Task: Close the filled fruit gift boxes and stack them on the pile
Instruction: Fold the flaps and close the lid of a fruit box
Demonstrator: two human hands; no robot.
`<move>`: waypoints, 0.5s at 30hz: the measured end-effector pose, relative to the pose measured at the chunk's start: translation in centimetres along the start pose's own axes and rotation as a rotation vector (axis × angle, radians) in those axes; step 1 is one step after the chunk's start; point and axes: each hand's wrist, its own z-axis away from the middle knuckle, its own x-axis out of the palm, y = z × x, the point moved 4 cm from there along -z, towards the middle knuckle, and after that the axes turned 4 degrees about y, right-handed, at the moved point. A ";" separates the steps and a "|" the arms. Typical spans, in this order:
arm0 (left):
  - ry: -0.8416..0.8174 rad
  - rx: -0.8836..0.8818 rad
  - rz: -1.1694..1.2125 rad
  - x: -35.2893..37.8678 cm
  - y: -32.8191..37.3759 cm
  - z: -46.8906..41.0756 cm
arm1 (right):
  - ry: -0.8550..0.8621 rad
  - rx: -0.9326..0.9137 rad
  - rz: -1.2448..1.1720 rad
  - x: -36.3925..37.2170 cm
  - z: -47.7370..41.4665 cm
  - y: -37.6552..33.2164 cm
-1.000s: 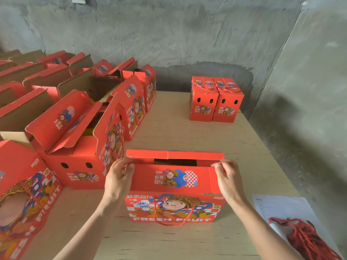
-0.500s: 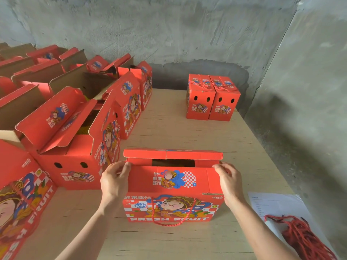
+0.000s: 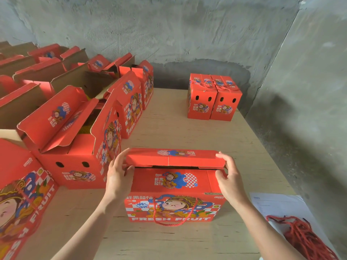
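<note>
A red fruit gift box (image 3: 174, 196) with a cartoon print and a red rope handle stands on the wooden table (image 3: 169, 241) right in front of me. Its far top flap (image 3: 174, 158) is folded toward me over the opening, with a dark gap left under it. My left hand (image 3: 119, 175) holds the box's left top corner, fingers up against the flap's end. My right hand (image 3: 228, 177) holds the right top corner, thumb on the near flap and fingers at the far flap's end. Two closed boxes (image 3: 214, 98) stand side by side at the table's far right.
Several open gift boxes (image 3: 71, 139) with raised flaps fill the table's left side. A sheet of paper (image 3: 277, 205) and a bundle of red rope handles (image 3: 304, 237) lie at the near right. Concrete walls close off the back and right.
The far top flap has come down toward me over the opening, narrowing the gap. Both hands have shifted up along the box's top corners with it.
</note>
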 end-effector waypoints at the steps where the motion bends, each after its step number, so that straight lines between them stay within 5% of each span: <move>1: 0.001 0.006 -0.003 0.0 -0.1 0.1 | -0.017 0.025 -0.004 0.0 0.1 0.1; 9: -0.138 0.027 -0.008 0.6 -0.3 0.4 | -0.148 -0.077 0.155 -0.6 -1.6 0.7; 15: -0.205 0.034 -0.131 0.5 -0.1 -0.6 | -0.621 -0.142 0.421 -0.6 -4.2 1.2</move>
